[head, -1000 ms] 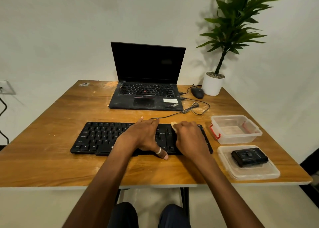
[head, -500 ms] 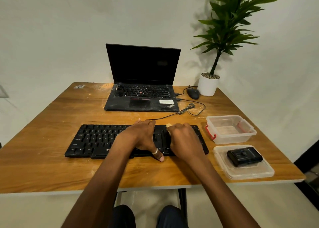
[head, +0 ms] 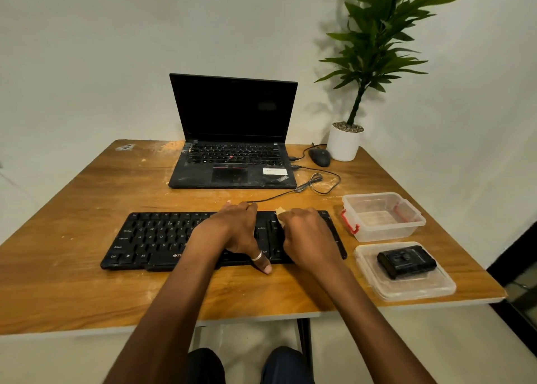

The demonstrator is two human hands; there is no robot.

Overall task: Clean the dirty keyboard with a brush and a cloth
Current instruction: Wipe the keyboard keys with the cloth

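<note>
A black keyboard [head: 157, 239] lies across the front half of the wooden table [head: 75, 290]. My left hand [head: 236, 231] rests flat on the keyboard's middle, its ringed thumb reaching over the front edge. My right hand [head: 308, 236] is curled over the right end of the keyboard and holds a small pale cloth [head: 279, 211], of which only a tip shows by the knuckles. No brush can be seen.
A dusty open laptop [head: 232, 162] stands behind the keyboard, with a mouse [head: 319, 156] and a potted plant [head: 345, 143] at the back right. At right sit a clear plastic box [head: 383, 216] and its lid [head: 406, 284] bearing a small black device [head: 406, 261].
Both hands stay on the right half of the keyboard, and the right hand with the cloth has barely shifted. The camera view has drifted and tilted slightly.
</note>
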